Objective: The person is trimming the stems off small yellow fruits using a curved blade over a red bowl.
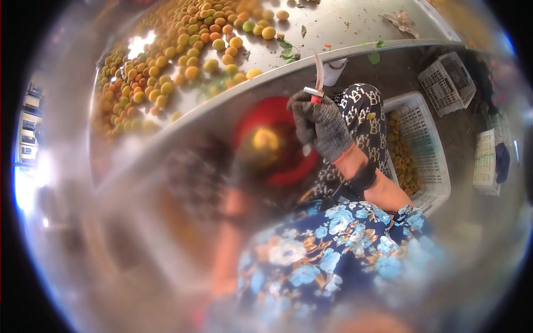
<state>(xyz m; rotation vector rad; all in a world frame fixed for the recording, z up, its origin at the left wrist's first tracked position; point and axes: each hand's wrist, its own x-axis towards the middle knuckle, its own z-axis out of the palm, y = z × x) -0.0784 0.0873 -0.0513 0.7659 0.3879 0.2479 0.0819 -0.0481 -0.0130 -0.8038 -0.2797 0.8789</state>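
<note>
My right hand (325, 122), in a grey knit glove, is closed round the red handle of a small curved knife (319, 75). Its thin blade points up and away from me. To the left, my left hand (247, 158) is badly blurred, in a dark glove. A yellow fruit (265, 139) shows at its fingers and seems held there, though smearing hides the grip. Both hands are over or beside a red round container (288, 172), whose inside I cannot make out.
Ahead, a metal-topped table (333, 36) carries many round orange, yellow and green fruits (191, 50) and some leaves. A white plastic crate (436, 150) with yellow-brown fruit pieces (404, 161) stands right of my knee. More crates (447, 83) are on the floor farther right.
</note>
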